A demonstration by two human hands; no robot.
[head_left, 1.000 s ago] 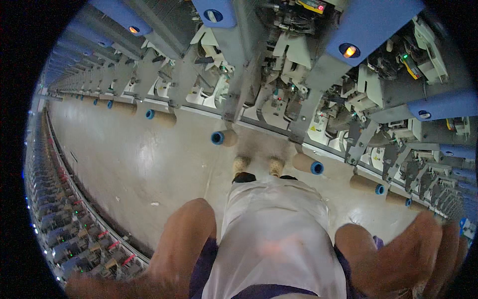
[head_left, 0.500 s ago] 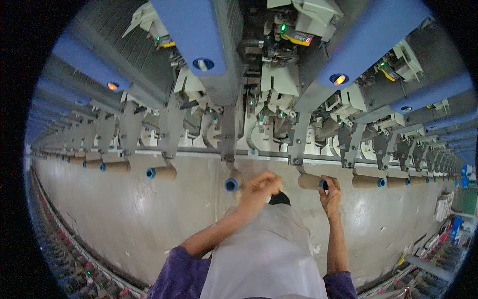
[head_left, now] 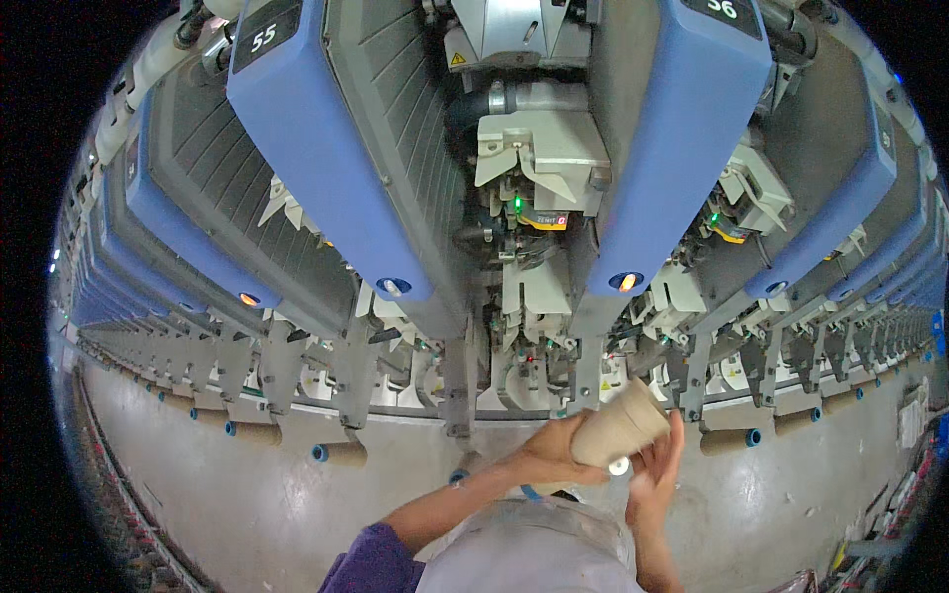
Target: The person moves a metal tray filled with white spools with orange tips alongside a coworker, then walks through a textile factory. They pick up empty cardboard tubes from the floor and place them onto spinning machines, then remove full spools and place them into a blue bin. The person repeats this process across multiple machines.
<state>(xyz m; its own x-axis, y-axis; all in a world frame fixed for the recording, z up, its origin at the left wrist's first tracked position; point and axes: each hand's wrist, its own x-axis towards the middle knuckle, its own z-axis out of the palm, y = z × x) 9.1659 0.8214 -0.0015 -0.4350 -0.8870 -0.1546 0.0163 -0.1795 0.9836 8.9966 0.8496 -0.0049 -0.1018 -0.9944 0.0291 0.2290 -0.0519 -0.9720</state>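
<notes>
A tan cone (head_left: 623, 425), like a yarn cone, is tilted up in front of the machine. My left hand (head_left: 561, 450) is closed around its lower left side. Beside the cone's right side is my right hand (head_left: 654, 474), slightly blurred, its fingers stretched upward and apart. A small white round end (head_left: 619, 465) shows between the two hands; I cannot tell what it belongs to. Under my left wrist a blue ring (head_left: 534, 491) peeks out, mostly hidden. Another blue-ended cone (head_left: 461, 476) is partly covered by my left forearm.
A long machine row with blue upright panels (head_left: 682, 148) and grey guards runs across in front. Tan cones with blue ends, such as one at left (head_left: 341, 454) and one at right (head_left: 730, 442), stick out below it. Grey floor (head_left: 771, 514) lies beneath.
The view has tipped up toward the machine. My right hand has left the blue end of the right-hand cone and come in close to my left hand, which now grips a tan cone.
</notes>
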